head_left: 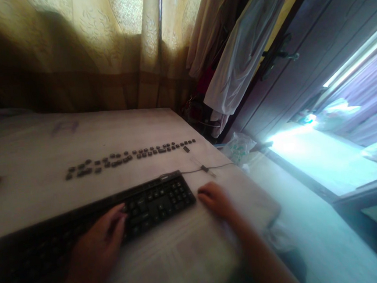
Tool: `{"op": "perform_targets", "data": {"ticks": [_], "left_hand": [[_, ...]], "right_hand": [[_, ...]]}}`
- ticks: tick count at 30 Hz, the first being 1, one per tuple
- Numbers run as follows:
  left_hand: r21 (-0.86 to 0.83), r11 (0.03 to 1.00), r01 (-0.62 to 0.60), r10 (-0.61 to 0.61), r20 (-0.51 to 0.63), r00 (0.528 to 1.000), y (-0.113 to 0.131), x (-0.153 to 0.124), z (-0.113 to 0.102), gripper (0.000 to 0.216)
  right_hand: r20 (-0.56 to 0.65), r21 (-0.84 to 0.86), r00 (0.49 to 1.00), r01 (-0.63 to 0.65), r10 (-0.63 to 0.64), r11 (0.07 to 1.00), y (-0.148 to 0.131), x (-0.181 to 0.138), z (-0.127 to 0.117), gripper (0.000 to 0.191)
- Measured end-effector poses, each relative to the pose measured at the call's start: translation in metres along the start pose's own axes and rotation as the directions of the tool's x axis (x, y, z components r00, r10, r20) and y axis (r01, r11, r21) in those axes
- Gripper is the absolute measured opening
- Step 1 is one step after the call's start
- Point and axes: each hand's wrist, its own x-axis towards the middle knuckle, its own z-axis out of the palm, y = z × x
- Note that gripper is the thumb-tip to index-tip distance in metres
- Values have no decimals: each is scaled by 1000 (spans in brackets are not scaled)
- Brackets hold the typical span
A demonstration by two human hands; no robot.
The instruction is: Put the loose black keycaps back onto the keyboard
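A black keyboard (159, 205) lies at a slant on the table; its left part is blurred, and several keys on its right half look bare. My left hand (96, 242) is over the middle of the keyboard, with thumb and fingers drawn together. Whatever is at those fingertips is too small and blurred to name. Beside the keyboard's right end, my right hand (215, 198) rests near the tabletop with its fingers curled in, hiding anything inside. Behind the keyboard, loose black keycaps (143, 154) are laid out in uneven rows, and one keycap (186, 149) sits apart.
A thin cable (223, 165) runs from the keyboard toward the table's right edge, crossing a slim, pale stick-like item (213, 173). Curtains (101, 48) hang behind the table (134, 128). At right are hanging clothes (235, 67), a plastic bag (238, 146) and a door (299, 43).
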Motion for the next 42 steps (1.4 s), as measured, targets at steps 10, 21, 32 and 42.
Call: {"op": "perform_targets", "data": {"ticks": [10,21,32,42], "left_hand": [[-2,1000,21,-21,14,1000,-1,-1,-2,37],[27,1000,-7,7,-2,1000,-4,-1,1,35],[7,1000,3,-3,11,1000,-4,-1,0,35],[-10,1000,-2,2,-8,1000,3,0,-1,39]], "right_hand": [[-10,2,988,-156,156,988,15,5,0,22],[-24,23,999,-35,35,999,25,-4,-18,31],[-21,-22,999,44,-45,999,10,0,-25,14],[20,12,969,244,-244,970,-77,49,-13,13]]}}
